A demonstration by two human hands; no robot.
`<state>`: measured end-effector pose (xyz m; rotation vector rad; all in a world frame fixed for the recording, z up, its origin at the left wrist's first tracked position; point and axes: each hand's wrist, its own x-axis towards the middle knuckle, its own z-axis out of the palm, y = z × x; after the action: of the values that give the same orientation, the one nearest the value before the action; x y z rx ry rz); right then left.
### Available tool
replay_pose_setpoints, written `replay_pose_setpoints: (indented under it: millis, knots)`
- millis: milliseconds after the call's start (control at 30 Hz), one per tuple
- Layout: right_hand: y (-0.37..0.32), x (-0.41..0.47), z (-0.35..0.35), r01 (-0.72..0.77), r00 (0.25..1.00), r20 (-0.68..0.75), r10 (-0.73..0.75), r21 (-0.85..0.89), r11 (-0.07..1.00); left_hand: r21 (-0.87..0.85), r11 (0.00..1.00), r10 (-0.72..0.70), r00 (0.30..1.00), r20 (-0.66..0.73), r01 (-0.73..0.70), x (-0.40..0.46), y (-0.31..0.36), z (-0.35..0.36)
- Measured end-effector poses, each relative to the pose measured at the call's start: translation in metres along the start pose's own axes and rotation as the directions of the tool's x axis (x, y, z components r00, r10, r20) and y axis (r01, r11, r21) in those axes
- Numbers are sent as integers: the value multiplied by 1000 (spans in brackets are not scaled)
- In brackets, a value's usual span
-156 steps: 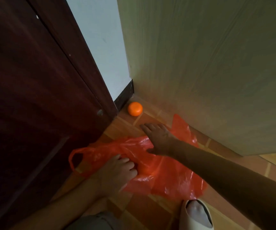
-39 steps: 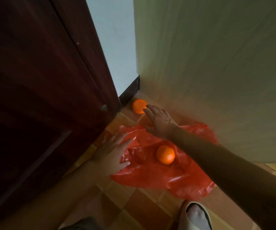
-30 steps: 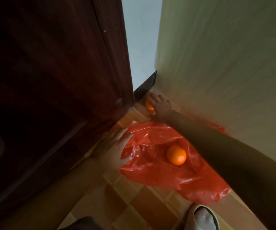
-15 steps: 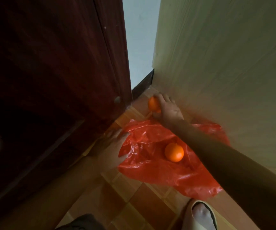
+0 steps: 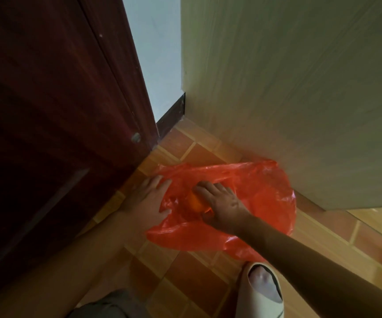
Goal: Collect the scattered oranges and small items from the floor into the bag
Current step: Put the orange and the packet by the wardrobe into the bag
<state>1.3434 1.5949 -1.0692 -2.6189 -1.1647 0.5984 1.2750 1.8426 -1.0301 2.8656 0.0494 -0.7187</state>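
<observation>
1. Right hand: arm reaching in from the lower right, palm down over the bag, fingers curled round an orange.
2. Left hand: fingers straight, pressing the bag's left edge flat to the floor.
3. Orange: on the bag's middle, partly hidden under the right hand.
4. Slipper: just below the bag.

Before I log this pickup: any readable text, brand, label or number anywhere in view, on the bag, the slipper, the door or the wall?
None: no text, label or number is readable in this view.
Translucent red plastic bag: unprinted.
White slipper: no visible marking.
Dark wooden door: no sign.
Pale green wall: bare.
</observation>
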Motion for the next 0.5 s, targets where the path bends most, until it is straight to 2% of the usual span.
replay_pose_setpoints:
  millis: [167,300,400,500]
  knots:
    - [-1,-10,14,25,999,26,-24,-53,998,-8,1000,-22,999,33,23,1,-6,3]
    - [1,-14,14,4,999,-31,-6,-66,998,-50,997,-51,996,72,54,0,-6,3]
    - [7,-19,4,-70,991,-117,63,-61,996,-45,995,-82,992,100,86,-1,-4,2]
    - [27,-24,-7,-232,960,-185,212,-90,969,-52,993,-101,988,116,108,0,-6,3]
